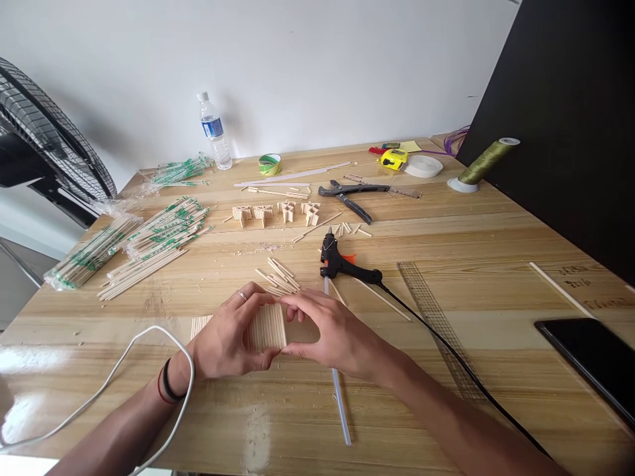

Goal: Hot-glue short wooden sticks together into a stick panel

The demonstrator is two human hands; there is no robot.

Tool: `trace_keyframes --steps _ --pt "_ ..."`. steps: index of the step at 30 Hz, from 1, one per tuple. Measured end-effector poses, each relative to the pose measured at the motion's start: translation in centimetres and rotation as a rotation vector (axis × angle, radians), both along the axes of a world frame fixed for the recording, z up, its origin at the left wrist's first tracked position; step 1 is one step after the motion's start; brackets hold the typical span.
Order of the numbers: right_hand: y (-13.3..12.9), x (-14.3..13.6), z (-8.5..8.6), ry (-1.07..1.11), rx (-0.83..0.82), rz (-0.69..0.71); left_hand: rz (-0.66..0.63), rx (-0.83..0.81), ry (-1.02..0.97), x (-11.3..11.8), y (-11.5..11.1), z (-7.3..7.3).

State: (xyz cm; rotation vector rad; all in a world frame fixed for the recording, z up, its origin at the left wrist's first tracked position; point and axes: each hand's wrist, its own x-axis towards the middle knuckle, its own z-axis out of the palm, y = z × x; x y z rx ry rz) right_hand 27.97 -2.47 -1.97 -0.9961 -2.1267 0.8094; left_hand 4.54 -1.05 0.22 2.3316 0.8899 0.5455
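A panel of short wooden sticks set side by side (pixel 265 328) is between my two hands at the front middle of the table. My left hand (pixel 223 337) curves over it, thumb at the lower edge and fingers at the upper edge. From the right, my right hand (pixel 330 330) pinches the panel's right end, thumb below and index finger above. More stick ends (pixel 200 325) show left of my left hand, partly hidden by it. Just beyond lie loose cut sticks (pixel 280 276) and a black hot glue gun (pixel 342 259) with a clear glue stick (pixel 340 403) below it.
Several small stick pieces (pixel 262 213) stand behind, near black cutters (pixel 354 195). Bundled wrapped sticks (pixel 159 231) lie left, under a bottle (pixel 214 132) and fan (pixel 44 125). A clear ruler (pixel 436 324), cable (pixel 446 354), phone (pixel 590 363) and thread spool (pixel 489 162) are right.
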Motion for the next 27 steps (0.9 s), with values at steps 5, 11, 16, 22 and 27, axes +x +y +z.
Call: trace_keyframes --steps 5,11,16,22,27 --pt "-0.03 0.06 -0.2 0.022 -0.017 0.004 -0.002 0.011 0.003 -0.11 -0.02 -0.01" --pt "-0.13 0.23 -0.01 0.014 -0.03 -0.008 0.027 0.014 0.003 -0.09 -0.12 0.12" --pt "-0.05 0.37 -0.01 0.014 -0.03 0.009 0.036 0.019 0.002 -0.02 -0.08 0.3" --pt "-0.01 0.5 -0.11 0.018 -0.033 0.011 0.034 0.014 -0.01 -0.17 -0.07 0.13" --pt "-0.07 0.59 0.03 0.005 -0.052 0.015 0.033 0.007 -0.006 -0.15 0.01 0.12"
